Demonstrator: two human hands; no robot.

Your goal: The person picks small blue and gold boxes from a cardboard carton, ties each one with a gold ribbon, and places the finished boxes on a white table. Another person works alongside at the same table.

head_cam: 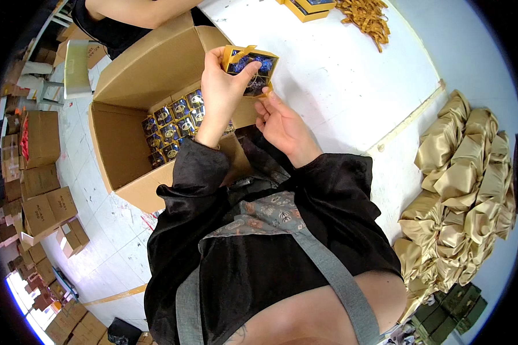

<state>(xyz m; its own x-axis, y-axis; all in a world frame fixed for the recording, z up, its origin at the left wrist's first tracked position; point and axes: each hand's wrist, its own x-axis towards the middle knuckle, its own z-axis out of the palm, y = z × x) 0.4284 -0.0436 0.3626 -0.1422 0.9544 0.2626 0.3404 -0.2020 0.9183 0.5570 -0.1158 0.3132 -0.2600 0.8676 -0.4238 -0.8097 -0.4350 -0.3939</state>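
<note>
My left hand [225, 82] grips a small gold gift box [259, 52] with a clear window, its thumb pressed on the front. Blue foil-wrapped pieces show through the window, and a gold ribbon [244, 52] is tied at the top corner. Fingertips of my right hand [285, 123] touch the box's lower corner; the other fingers are loosely curled. Below my left forearm stands an open cardboard carton [125, 142], where rows of similar small boxes [169, 133] are packed. The carton's contents under my forearm are hidden.
On the white table [349, 95] lie more gold boxes [307, 10] and a heap of gold ribbons [366, 19]. Gold satin bundles [453, 181] are piled at the right. Another person's arm [134, 12] is beyond the carton. Stacked cartons [47, 211] line the floor at left.
</note>
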